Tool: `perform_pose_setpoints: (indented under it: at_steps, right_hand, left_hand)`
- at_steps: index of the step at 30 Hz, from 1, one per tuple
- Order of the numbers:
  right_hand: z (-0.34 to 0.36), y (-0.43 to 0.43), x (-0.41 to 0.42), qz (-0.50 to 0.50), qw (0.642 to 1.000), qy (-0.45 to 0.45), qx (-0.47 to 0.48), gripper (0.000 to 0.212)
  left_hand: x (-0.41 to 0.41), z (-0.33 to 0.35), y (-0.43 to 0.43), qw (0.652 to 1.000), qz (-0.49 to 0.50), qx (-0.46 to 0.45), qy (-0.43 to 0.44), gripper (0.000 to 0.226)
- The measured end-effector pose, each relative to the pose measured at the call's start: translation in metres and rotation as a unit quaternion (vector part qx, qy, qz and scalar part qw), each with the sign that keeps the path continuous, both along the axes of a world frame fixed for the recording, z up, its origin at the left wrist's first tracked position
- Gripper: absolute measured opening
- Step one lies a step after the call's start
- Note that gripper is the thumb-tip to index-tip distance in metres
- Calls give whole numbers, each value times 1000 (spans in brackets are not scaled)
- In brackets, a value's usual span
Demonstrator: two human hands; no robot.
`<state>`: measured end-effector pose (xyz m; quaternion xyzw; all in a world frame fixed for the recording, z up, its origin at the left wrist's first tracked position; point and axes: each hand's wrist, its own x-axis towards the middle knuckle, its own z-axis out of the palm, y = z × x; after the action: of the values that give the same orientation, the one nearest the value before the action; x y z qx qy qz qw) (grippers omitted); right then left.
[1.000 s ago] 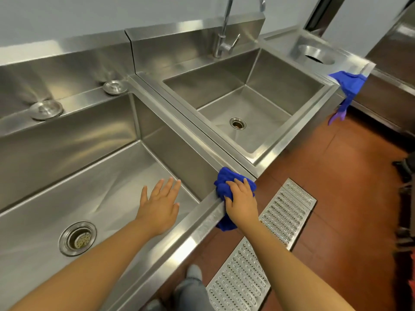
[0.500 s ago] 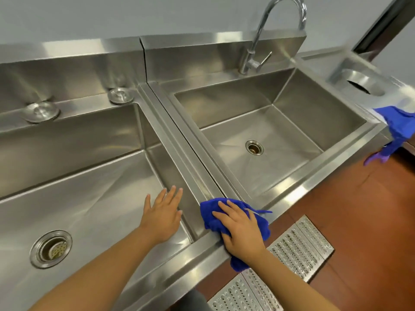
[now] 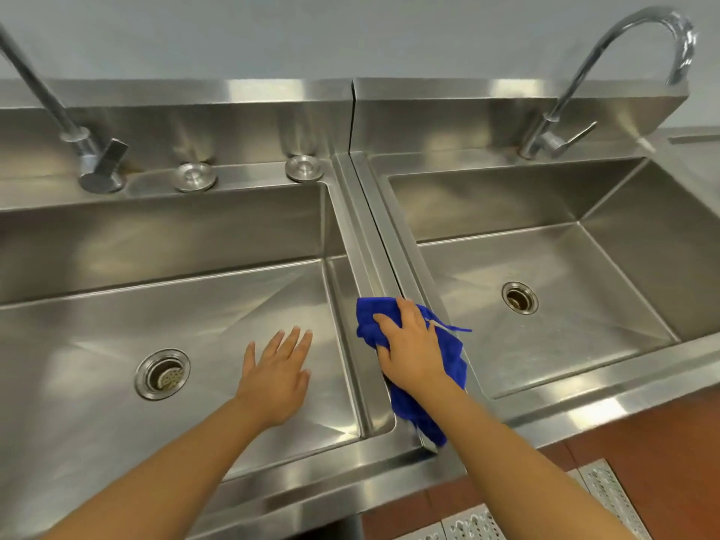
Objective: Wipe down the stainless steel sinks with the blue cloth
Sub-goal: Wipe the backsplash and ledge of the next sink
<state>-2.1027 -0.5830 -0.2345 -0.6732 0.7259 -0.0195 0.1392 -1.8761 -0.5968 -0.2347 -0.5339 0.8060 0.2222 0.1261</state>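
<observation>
Fingers curled over the bunched blue cloth (image 3: 422,407), the right hand (image 3: 411,344) has slid from the front corner onto the divider rim (image 3: 364,212); the stretch beyond it probably still needs wiping; the left hand (image 3: 276,368) stays splayed, empty

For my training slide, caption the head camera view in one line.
Right hand holds a blue cloth on the rim between two stainless steel sinks; open left hand over the left sink.

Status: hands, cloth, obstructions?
Right hand grips crumpled blue cloth on the steel ridge between left stainless steel sink and right stainless steel sink. Left hand open, fingers spread, over left sink's floor. Nothing blocking the ridge ahead.
</observation>
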Motion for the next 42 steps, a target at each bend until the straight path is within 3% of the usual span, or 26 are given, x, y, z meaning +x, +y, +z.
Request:
perform_pose_setpoints:
  at_steps: [11, 23, 29, 36, 42]
  right_hand:
    - [-6, 53, 1, -34, 999, 33, 18, 53]
    - [2, -49, 1, 10, 999, 35, 25, 54]
    - [-3, -23, -10, 37, 998, 40, 1, 53]
    - [-19, -47, -3, 26, 997, 71, -23, 54]
    - [-5, -93, 0, 21, 999, 27, 14, 58]
  left_hand:
    - [-17, -17, -4, 998, 25, 46, 33, 59]
    - [-13, -16, -15, 992, 120, 22, 33, 60]
    - [-23, -14, -17, 988, 151, -3, 27, 61]
    - [-23, -13, -17, 990, 132, -51, 28, 60]
    - [-11, -14, -13, 988, 99, -100, 63, 59]
